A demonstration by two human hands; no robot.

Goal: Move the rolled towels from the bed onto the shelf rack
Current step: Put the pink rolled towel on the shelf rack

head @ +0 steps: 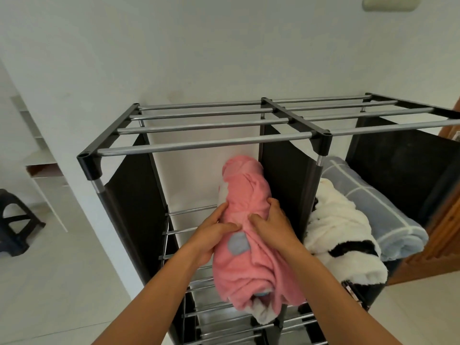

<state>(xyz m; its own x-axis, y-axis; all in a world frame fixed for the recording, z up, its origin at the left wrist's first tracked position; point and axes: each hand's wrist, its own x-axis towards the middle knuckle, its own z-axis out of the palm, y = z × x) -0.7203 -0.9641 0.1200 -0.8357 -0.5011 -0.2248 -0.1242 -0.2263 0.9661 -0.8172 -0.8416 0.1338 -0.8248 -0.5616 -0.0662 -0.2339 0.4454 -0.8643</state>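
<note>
Black-framed shelf rack with chrome metal bars (224,143) standing against the wall (174,46). Left compartment: pink rolled towel (249,245) lying on the bar shelf against the central fabric divider (286,170), with the left hand (214,235) on its left side and the right hand (271,225) on its right. Right compartment: white-and-black fluffy rolled towel (338,232) beside the divider, pale blue rolled towel (373,207) touching it on the right. A dark plastic stool (17,220) stands on the floor, far left.

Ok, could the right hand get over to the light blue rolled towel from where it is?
Probably not directly. The right hand is gripping the pink towel in the left bay, and the black divider panel and the black-and-white towel lie between it and the light blue towel. It would need to withdraw first.
</note>
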